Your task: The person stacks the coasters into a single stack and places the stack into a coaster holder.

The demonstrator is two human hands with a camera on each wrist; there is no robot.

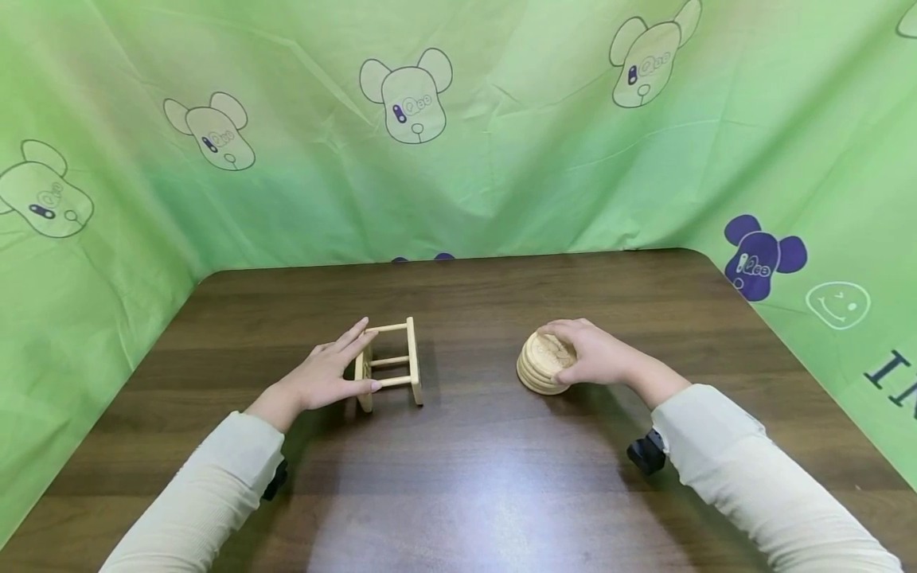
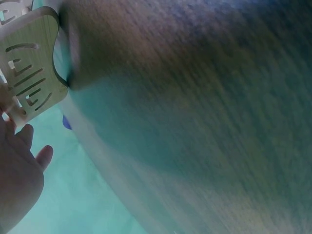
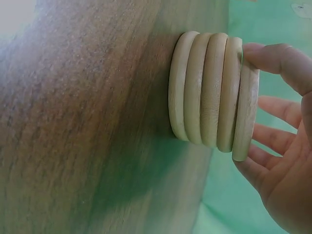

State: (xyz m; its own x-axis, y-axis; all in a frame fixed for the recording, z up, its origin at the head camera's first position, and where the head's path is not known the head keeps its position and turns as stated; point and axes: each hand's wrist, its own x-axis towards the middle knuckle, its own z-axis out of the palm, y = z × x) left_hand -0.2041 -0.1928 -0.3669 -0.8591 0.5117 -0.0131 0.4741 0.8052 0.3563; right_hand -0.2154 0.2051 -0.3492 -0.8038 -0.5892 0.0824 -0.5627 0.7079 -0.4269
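Observation:
On the left of the table stands a small wooden coaster holder (image 1: 414, 358), two side panels joined by thin rods. My left hand (image 1: 325, 374) spans its left side, fingers at the far corner and thumb at the near rod. Cut-out slots show in its side panel (image 2: 29, 73) in the left wrist view. To the right is a stack of round wooden coasters (image 1: 530, 370). My right hand (image 1: 600, 354) pinches the top coaster (image 3: 247, 112) by its edge, thumb on one side and fingers on the other. That coaster sits slightly askew on the several below.
The dark wood-grain table (image 1: 458, 446) has a bare stretch between holder and stack. A green cloth (image 1: 501, 175) printed with cartoon heads hangs behind and along both sides. A black wrist device (image 1: 648, 452) sits under the right sleeve.

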